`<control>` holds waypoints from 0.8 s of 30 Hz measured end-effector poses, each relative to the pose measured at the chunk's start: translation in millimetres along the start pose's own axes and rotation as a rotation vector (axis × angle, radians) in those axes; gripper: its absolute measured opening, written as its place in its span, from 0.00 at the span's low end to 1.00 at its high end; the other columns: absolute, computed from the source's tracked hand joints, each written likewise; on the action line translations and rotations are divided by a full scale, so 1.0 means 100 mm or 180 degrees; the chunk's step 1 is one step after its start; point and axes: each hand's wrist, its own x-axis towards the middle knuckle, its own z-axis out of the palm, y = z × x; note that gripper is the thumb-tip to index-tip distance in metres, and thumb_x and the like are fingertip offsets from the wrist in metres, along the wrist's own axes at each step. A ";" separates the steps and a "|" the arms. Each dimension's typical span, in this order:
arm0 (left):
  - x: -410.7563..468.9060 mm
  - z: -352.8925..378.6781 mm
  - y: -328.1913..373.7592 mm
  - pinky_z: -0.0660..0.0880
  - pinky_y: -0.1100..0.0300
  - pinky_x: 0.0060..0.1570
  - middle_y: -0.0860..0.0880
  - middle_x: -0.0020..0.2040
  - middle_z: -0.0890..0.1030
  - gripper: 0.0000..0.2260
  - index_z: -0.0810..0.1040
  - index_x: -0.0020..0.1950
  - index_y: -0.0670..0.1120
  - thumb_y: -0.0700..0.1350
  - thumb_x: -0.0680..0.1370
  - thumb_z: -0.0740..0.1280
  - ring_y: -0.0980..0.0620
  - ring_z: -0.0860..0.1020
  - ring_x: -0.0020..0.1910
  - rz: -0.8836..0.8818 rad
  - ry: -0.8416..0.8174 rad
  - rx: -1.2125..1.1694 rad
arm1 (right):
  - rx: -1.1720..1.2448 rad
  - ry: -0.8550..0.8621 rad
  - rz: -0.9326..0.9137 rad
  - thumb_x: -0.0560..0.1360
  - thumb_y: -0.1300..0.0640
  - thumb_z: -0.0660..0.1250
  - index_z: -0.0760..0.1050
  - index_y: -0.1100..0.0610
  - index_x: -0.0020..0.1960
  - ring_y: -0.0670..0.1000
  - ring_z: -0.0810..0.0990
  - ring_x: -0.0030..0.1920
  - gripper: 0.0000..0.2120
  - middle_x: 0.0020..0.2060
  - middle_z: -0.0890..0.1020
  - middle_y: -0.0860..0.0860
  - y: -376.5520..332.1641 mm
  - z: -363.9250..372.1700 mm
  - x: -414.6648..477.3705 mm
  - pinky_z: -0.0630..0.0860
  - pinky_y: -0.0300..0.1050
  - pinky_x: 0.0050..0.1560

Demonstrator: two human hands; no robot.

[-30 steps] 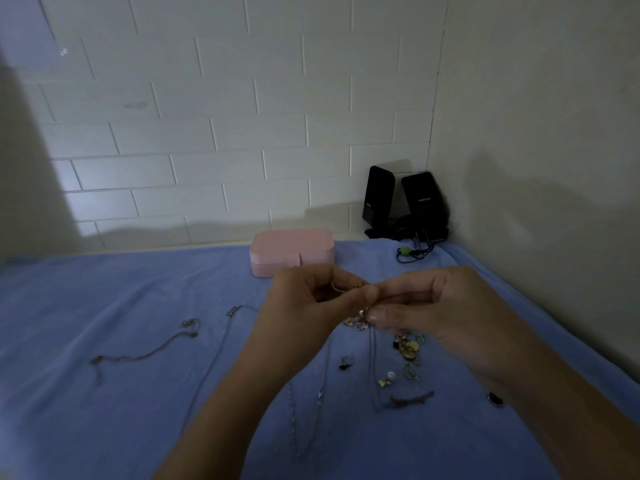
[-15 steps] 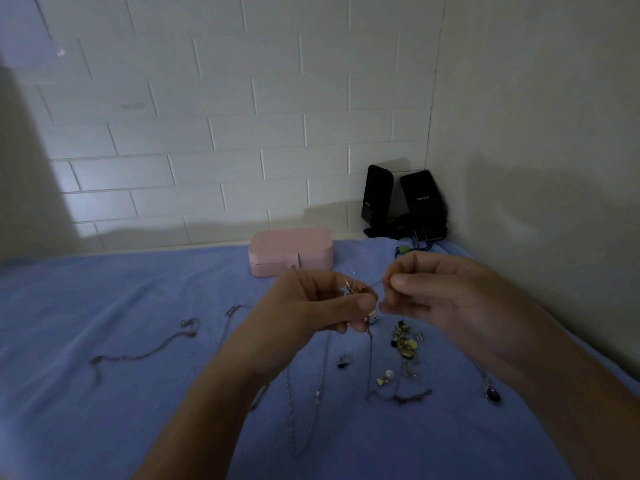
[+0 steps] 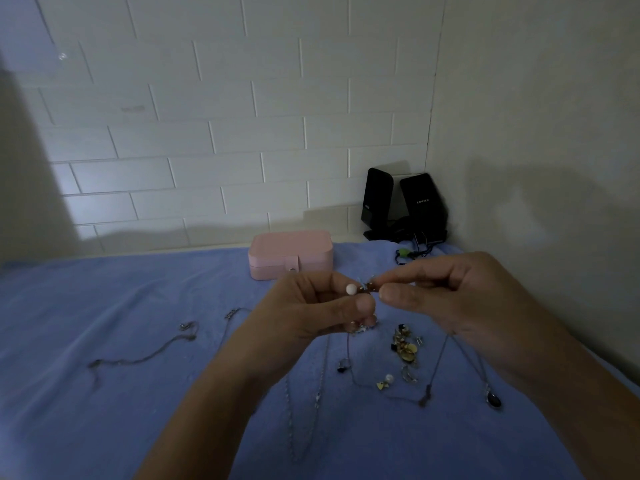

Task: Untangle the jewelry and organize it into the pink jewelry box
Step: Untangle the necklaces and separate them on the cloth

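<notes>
My left hand (image 3: pixel 311 311) and my right hand (image 3: pixel 450 296) are raised over the blue cloth (image 3: pixel 104 393), fingertips almost touching. Between them they pinch a small tangle of jewelry (image 3: pixel 363 288) with a white pearl bead (image 3: pixel 350 289) showing at my left thumb. Thin chains hang down from both hands. The pink jewelry box (image 3: pixel 291 252) stands closed behind the hands, near the wall. On the cloth lie a heap of small gold pieces (image 3: pixel 405 346), a pearl earring (image 3: pixel 386 381), a dark pendant (image 3: pixel 493 400) and several loose chains (image 3: pixel 138 356).
Two black speakers (image 3: pixel 401 204) with cables stand in the corner at the back right. A white brick wall closes the far side and a plain wall (image 3: pixel 554 133) the right. The blue cloth stretches out to the left.
Both hands have lifted a little and the right one has drawn slightly to the right. The pearl bead has come into view at my left fingertips.
</notes>
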 end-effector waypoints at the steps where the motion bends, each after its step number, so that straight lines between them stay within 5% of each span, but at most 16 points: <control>1: 0.00 0.00 0.00 0.77 0.65 0.40 0.49 0.32 0.82 0.06 0.83 0.31 0.49 0.40 0.67 0.74 0.55 0.81 0.34 -0.0029 -0.0026 0.0005 | -0.0040 0.0010 0.0020 0.61 0.55 0.71 0.84 0.54 0.41 0.39 0.80 0.30 0.09 0.26 0.82 0.44 0.02 -0.01 0.00 0.73 0.26 0.34; 3: 0.01 0.01 -0.01 0.77 0.64 0.40 0.50 0.31 0.81 0.06 0.83 0.31 0.49 0.41 0.67 0.75 0.55 0.80 0.33 -0.0058 -0.0032 0.0018 | -0.0079 0.0042 0.0011 0.61 0.54 0.72 0.85 0.52 0.40 0.44 0.83 0.34 0.09 0.28 0.83 0.47 0.05 -0.02 0.01 0.77 0.30 0.39; 7: 0.02 0.00 -0.03 0.77 0.65 0.37 0.47 0.30 0.81 0.01 0.83 0.33 0.45 0.41 0.65 0.72 0.54 0.80 0.31 -0.0023 0.0156 -0.0052 | -0.0323 0.0294 -0.0106 0.60 0.45 0.72 0.84 0.41 0.39 0.70 0.77 0.49 0.08 0.43 0.81 0.68 0.10 0.03 0.01 0.74 0.64 0.51; 10: 0.03 0.01 -0.04 0.76 0.65 0.35 0.47 0.30 0.80 0.02 0.82 0.35 0.45 0.42 0.64 0.70 0.53 0.79 0.30 0.0045 0.0237 0.0014 | -0.0355 0.0392 -0.0168 0.63 0.47 0.72 0.84 0.44 0.39 0.63 0.78 0.34 0.06 0.32 0.81 0.61 0.14 0.05 0.03 0.80 0.53 0.39; 13: 0.04 0.02 -0.05 0.76 0.65 0.34 0.46 0.29 0.80 0.04 0.82 0.37 0.44 0.43 0.65 0.70 0.54 0.78 0.29 0.0067 0.0331 0.0110 | -0.0334 0.0390 -0.0126 0.70 0.58 0.72 0.83 0.52 0.39 0.47 0.67 0.23 0.03 0.24 0.70 0.49 0.18 0.05 0.05 0.66 0.36 0.25; 17: 0.05 0.05 -0.08 0.76 0.64 0.33 0.47 0.27 0.79 0.07 0.80 0.38 0.43 0.46 0.65 0.70 0.53 0.78 0.28 0.0099 0.0418 0.0314 | -0.0445 0.0323 -0.0187 0.72 0.61 0.69 0.80 0.53 0.39 0.47 0.70 0.26 0.05 0.36 0.80 0.45 0.20 0.10 0.05 0.68 0.33 0.29; 22: 0.05 0.10 -0.10 0.77 0.61 0.32 0.49 0.28 0.75 0.10 0.79 0.41 0.42 0.49 0.70 0.67 0.52 0.75 0.26 0.0179 0.0385 0.0431 | -0.0629 0.0447 -0.0372 0.72 0.60 0.70 0.79 0.53 0.41 0.63 0.72 0.32 0.03 0.37 0.81 0.45 0.18 0.12 0.03 0.72 0.50 0.35; 24: 0.05 0.13 -0.11 0.72 0.63 0.28 0.48 0.29 0.72 0.10 0.78 0.39 0.43 0.50 0.71 0.65 0.53 0.70 0.25 0.0235 0.0421 0.0425 | -0.0541 0.0452 -0.0345 0.71 0.61 0.71 0.78 0.53 0.40 0.57 0.75 0.31 0.04 0.37 0.81 0.44 0.18 0.11 0.04 0.73 0.43 0.33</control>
